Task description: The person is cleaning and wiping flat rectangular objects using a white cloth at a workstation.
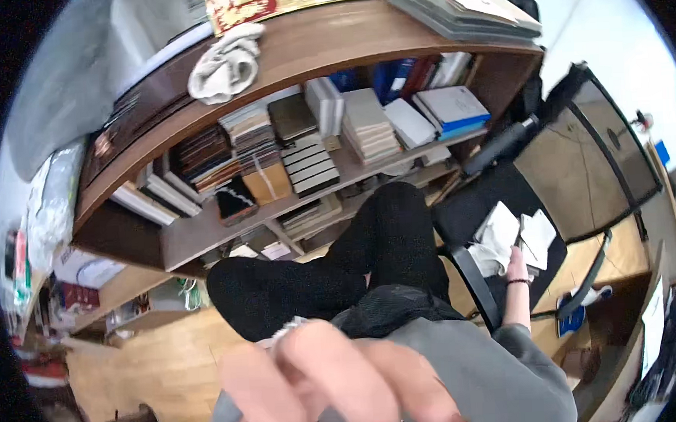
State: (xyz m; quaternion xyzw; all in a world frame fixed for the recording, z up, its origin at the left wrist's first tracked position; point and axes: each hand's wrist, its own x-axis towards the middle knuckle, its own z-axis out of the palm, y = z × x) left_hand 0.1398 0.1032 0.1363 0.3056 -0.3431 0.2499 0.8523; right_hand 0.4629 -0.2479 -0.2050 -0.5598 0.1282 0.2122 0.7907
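Observation:
My left hand point(339, 379) is raised close in front of me, large and blurred, with its fingers curled. A small whitish thing point(289, 330) shows behind the fingers, too smeared to name. Over the black chair seat point(471, 204) on the right, my right hand point(516, 265) reaches out, a dark bracelet on its wrist. Its fingers close at the edge of a white paper-like bundle point(537, 239). Beside that lies another white folded piece point(498, 225), with crumpled white material point(487, 260) below it. The fingertips are partly hidden.
Ahead stands a brown wooden shelf point(321, 36) filled with books and boxes point(313, 166). A crumpled whitish cloth point(225, 64) and grey folders point(457, 10) lie on top. The chair's armrest point(476, 288) stands between my lap and the seat. Blue shoes point(573, 317) sit at the right.

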